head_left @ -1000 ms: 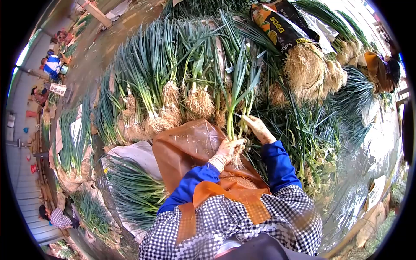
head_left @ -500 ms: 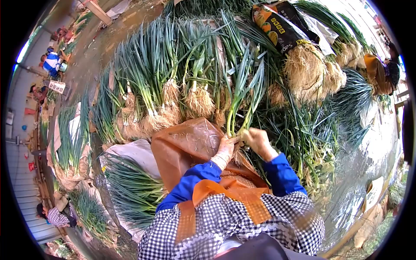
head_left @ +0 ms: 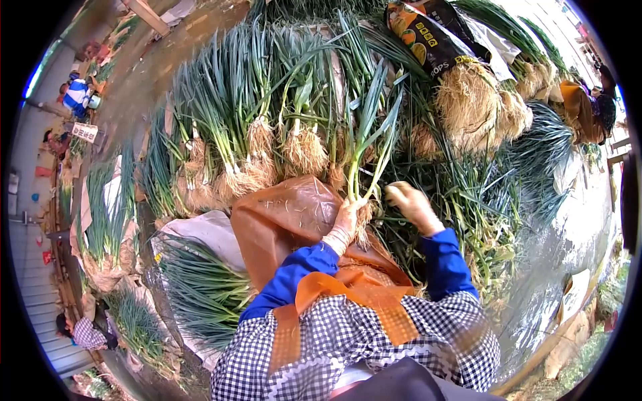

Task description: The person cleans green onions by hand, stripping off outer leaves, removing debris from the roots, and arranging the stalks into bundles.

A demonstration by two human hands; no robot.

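Observation:
My left hand (head_left: 346, 222) is closed around the lower stems of a few green onions (head_left: 362, 150). Their leaves point up and away from me, and pale roots hang below the grip. To the right of them, my right hand (head_left: 413, 206) has its fingers curled; whatever they hold, if anything, is hidden. Beneath that hand lies a heap of loose green leaves and trimmings (head_left: 468, 207). An orange-brown plastic apron (head_left: 287, 217) spreads over my lap, just left of my left hand.
Rooted bunches of green onions (head_left: 261, 144) stand in a row ahead. A black printed bag (head_left: 428, 40) lies on more bunches at the upper right. Another pile of green onions (head_left: 204, 287) rests on sheeting at my left. A person (head_left: 90, 332) sits at the far left.
My right hand has moved right, away from the green onions and my left hand. The left hand keeps its hold and has shifted only slightly.

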